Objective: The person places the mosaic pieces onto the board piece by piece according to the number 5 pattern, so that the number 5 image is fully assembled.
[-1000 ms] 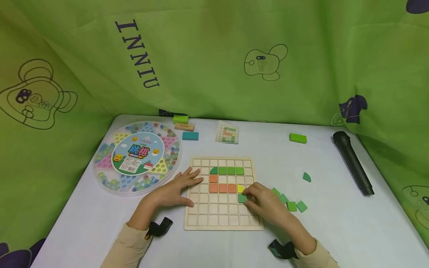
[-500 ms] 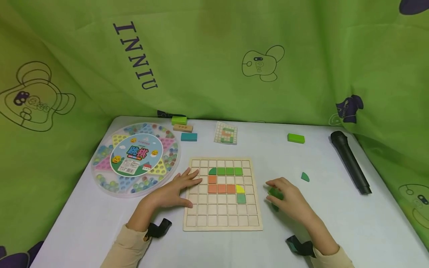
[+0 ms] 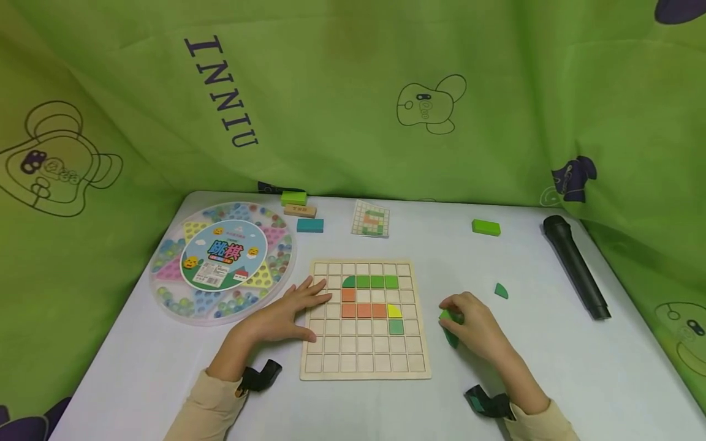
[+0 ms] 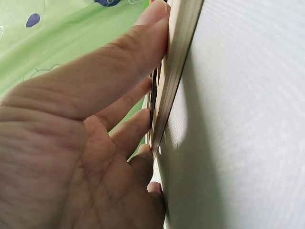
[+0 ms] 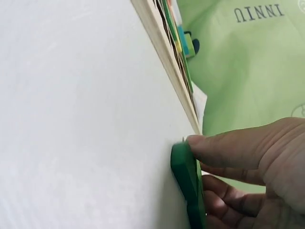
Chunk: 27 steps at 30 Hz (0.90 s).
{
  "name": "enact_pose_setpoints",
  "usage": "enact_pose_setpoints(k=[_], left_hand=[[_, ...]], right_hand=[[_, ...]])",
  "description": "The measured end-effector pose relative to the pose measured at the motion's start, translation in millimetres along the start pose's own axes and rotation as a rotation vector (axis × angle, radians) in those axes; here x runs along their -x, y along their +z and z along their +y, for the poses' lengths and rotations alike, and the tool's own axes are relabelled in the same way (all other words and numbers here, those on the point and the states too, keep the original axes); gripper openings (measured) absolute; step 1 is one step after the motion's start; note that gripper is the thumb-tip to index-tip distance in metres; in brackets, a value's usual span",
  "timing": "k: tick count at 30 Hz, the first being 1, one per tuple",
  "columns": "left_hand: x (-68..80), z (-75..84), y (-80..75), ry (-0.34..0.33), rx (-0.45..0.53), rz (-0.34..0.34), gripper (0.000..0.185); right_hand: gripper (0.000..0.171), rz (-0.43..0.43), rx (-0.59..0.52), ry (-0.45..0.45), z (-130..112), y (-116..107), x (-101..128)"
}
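My right hand (image 3: 477,327) has left the grid board (image 3: 365,367) and now pinches green tiles (image 3: 449,318) lower right; left hand (image 3: 287,312) rests flat.

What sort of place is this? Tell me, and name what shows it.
Probably a tabletop play corner at home. A wooden grid board with coloured tiles, a round marble game case and a pattern card lie on a white table, with cartoon-printed green cloth behind.

A green tile (image 5: 186,183) is pinched on the white table (image 5: 71,119) by the right hand (image 5: 252,167), thumb (image 5: 224,143) on its top edge. The wooden grid board (image 5: 164,52) is seen edge-on just beyond, coloured tiles set in it, green lettered cloth (image 5: 248,57) behind.
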<state>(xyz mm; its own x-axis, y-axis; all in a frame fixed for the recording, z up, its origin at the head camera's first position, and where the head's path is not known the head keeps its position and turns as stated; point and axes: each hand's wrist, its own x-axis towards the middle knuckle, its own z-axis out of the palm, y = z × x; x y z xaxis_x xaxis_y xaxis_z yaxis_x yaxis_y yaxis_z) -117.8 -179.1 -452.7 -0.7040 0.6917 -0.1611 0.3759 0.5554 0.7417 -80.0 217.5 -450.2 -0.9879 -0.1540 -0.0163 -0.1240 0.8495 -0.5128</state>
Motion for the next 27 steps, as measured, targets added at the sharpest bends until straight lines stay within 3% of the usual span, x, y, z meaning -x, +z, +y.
enact_pose_setpoints(k=[5, 12, 15, 18, 23, 27], left_hand=[[-0.8, -1.3, 1.4, 0.004, -0.003, -0.007, 0.083], [-0.6, -0.6, -0.5, -0.008, -0.002, -0.009, 0.083], [-0.4, 0.3, -1.2, -0.012, 0.0, -0.012, 0.083], [-0.5, 1.1, -1.4, -0.012, 0.002, -0.015, 0.083], [-0.3, 0.7, -1.3, -0.012, 0.004, -0.014, 0.083], [-0.1, 0.2, -1.4, -0.009, -0.002, -0.011, 0.083]], right_hand=[[0.036, 0.003, 0.019, 0.055, -2, -2, 3], [0.025, 0.011, 0.044, 0.052, -4, -4, 5], [0.024, 0.029, 0.047, -0.01, -10, -3, 5], [0.023, 0.026, 0.018, -0.133, -19, 1, 8], [0.022, -0.07, -0.018, -0.333, -44, 13, 17], [0.022, -0.112, 0.004, -0.39, -54, 24, 19]])
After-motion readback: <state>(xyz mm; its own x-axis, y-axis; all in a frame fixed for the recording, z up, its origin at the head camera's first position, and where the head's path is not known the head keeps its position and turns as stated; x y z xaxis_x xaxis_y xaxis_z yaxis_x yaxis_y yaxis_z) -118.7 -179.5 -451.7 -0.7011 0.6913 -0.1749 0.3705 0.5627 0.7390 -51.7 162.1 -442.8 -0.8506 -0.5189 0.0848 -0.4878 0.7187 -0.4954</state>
